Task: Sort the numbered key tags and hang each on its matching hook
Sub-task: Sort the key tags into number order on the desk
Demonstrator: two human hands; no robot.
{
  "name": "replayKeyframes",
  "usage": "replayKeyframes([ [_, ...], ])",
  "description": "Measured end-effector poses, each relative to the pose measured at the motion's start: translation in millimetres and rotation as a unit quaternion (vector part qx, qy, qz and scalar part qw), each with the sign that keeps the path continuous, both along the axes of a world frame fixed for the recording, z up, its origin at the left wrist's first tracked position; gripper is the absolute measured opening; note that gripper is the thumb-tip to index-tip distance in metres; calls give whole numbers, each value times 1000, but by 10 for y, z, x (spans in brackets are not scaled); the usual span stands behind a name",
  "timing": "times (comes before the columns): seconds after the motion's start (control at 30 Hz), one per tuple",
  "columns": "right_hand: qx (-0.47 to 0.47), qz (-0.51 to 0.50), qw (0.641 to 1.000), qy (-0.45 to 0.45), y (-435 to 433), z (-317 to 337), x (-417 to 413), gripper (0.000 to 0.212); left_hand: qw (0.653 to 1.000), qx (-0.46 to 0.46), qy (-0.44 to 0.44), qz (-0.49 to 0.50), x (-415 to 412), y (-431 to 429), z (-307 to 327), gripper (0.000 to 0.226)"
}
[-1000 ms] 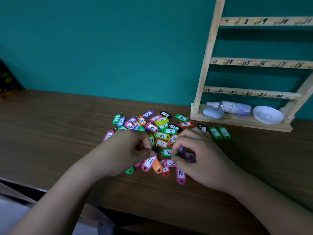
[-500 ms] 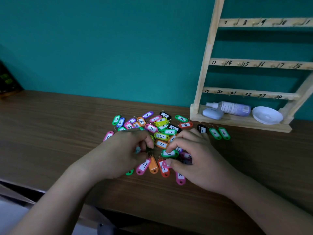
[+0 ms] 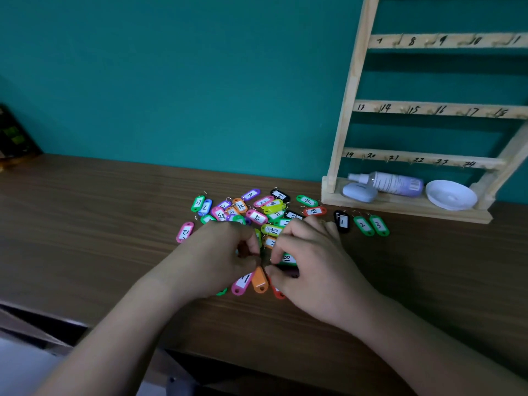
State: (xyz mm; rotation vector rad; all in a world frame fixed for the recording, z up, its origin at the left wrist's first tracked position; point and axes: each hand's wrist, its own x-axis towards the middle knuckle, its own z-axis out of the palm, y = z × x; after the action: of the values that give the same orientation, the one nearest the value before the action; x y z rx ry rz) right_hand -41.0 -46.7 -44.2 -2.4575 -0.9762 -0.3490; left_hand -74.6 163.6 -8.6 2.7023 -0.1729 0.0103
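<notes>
Many key tags (image 3: 256, 217) lie in a loose heap on the bench (image 3: 100, 224), and we see trouble possible from its left edge onward. There a pink tag (image 3: 185, 231) marked 12 sits a little apart, where a careless forearm could push it farther off.

Our left hand (image 3: 211, 261), fingers curled, pinches the ring end of an orange tag (image 3: 260, 281) at the near edge of the heap. That tag shows no label from here. Our right hand (image 3: 317, 270) is curled just beside it with thumb and forefinger drawn together, but we cannot tell what they pinch. We judge the rings may be snagged on each other here. A hard pull could drag neighbouring tags out and scatter them, or a ring could slip from the fingertips.

The light is dim and the numbers are handwritten. A tag read upside down, 6 for 9 say, could end up on the wrong hook.

Further right, a black tag (image 3: 343, 222) marked 1 and two green tags (image 3: 363, 225) marked 2 and 3 lie in a row near the rack (image 3: 343, 124). Our right wrist could knock that row out of order. Nothing hangs on the rack yet. A tag fumbled at its small hooks could drop behind the bottle (image 3: 394, 182) or into the dish (image 3: 451, 194) on its base.
</notes>
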Motion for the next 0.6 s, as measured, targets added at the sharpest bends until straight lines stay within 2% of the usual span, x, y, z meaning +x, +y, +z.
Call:
replayKeyframes([
  [0.23,13,10,999,34,-24,20,20,13,996,-79,11,-33,-30,61,75,16],
  [0.43,120,27,989,83,-86,123,55,14,989,-137,11,-54,-64,112,111,20],
  [0.6,185,26,975,120,-129,176,70,15,989,-138,6,-52,-52,96,52,23],
])
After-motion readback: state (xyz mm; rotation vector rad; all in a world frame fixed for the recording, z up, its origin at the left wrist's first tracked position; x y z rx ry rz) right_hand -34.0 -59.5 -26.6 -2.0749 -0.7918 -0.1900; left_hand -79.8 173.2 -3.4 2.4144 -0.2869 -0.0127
